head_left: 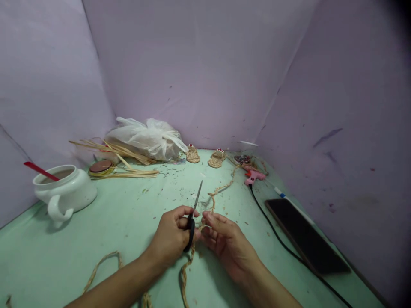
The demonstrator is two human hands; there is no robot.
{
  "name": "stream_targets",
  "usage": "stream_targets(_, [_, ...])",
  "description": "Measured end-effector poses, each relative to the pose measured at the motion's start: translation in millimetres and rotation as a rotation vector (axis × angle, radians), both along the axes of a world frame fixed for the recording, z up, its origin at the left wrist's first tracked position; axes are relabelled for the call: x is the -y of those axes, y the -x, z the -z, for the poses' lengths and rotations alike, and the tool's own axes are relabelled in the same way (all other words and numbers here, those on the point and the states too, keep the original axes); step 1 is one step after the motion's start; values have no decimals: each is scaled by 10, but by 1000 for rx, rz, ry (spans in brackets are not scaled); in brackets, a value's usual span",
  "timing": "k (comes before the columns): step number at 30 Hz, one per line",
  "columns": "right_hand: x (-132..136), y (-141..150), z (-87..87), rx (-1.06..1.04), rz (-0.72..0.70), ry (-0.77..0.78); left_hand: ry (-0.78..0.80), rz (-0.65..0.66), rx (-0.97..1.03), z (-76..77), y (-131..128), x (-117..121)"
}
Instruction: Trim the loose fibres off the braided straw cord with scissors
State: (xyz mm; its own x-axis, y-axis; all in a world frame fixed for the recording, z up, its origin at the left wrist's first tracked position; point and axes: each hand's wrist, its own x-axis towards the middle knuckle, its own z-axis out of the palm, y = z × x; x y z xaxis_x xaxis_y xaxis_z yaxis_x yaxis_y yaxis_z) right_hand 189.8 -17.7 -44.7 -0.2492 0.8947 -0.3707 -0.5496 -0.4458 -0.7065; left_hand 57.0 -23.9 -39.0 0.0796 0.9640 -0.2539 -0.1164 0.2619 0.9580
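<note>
No readable labels here. Left hand (171, 233) grips scissors (191, 233); right hand (226, 244) pinches braided cord (213, 205) (partly hidden by fingers).

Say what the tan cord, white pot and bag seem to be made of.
Tan cord: apparently plant fibre, matte, rough strands showing.
White pot: probably glazed ceramic, judging by glossy highlights; enamel is possible.
Bag: thin, glossy plastic, translucent and crinkled.

Two bare forearms reach in from the bottom edge, left hand (175, 233) and right hand (224, 241) nearly meeting, fingers curled and pinching
</note>
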Motion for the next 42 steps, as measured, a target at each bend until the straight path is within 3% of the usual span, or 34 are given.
stream_targets(4, [-1,2,22,216,24,15,-72,26,-169,22,-13,41])
stream_targets(9, [2,13,18,324,80,40,-161,76,-272,43,-67,156])
stream_targets(14, [2,2,-17,232,10,-8,-125,171,-109,-5,-99,183])
stream_targets(20, [-27,-51,-85,101,5,-185,-153,18,-96,-47,30,47])
stream_targets(25, [-85,-65,-37,124,59,-106,-352,63,-393,1,198,-69])
stream_targets(30, [-103,-65,28,148,82,-157,-605,189,-853,-29,344,-126])
stream_targets(35, [-108,-67,15,162,91,-174,-821,327,-1114,-40,404,-124])
stream_targets(39, [-103,-68,-15,147,115,-184,-903,371,-1333,0,409,-114])
stream_targets(42, [-95,-72,-24,144,117,-209,-926,348,-1392,24,409,-109])
